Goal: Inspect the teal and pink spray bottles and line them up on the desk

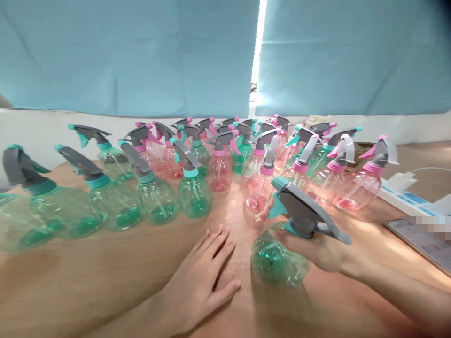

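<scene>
My right hand (319, 249) is wrapped round the neck of a green spray bottle (278, 260) with a grey and teal trigger head (303, 209). The bottle is tilted, its base towards me, close above the wooden table (88, 281). My left hand (200, 277) lies flat on the table just left of that bottle, fingers stretched out and together, holding nothing. Beyond both hands stand several green spray bottles (193, 190) on the left and several pink spray bottles (220, 171) in the middle and right.
A white power strip (405, 195) with a cable lies at the right, and a flat phone or tablet (419, 239) lies nearer the right edge. Blue curtains (141, 56) hang behind a white ledge at the back.
</scene>
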Available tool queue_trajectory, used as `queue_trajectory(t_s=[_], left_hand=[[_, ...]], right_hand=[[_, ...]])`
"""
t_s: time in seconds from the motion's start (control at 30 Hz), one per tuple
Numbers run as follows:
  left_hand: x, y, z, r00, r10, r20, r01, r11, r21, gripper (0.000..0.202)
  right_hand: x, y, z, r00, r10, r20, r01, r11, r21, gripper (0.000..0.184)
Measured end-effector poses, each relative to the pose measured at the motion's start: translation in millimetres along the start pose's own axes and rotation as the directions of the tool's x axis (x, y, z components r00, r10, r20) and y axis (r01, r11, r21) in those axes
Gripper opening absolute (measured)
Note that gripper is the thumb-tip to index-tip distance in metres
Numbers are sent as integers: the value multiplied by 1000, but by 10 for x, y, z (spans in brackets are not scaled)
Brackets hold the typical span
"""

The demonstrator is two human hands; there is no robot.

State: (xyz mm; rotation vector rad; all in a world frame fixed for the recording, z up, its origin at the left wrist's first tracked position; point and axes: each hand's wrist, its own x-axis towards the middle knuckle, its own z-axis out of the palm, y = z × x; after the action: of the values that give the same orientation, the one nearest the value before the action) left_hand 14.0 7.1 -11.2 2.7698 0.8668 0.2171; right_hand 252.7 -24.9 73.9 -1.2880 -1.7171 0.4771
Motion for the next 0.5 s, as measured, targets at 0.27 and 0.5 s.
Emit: queue_trajectory(t_s=[0.27,0.5], left_hand=[[-20,-28,40,999,11,-32,-12,1000,-7,62],[-13,-69,97,998,30,-63,-30,1000,-4,62]], right_hand=[[-28,81,34,998,-39,57,31,992,126,21],[-58,99,89,1000,-23,-8,24,995,93,37]])
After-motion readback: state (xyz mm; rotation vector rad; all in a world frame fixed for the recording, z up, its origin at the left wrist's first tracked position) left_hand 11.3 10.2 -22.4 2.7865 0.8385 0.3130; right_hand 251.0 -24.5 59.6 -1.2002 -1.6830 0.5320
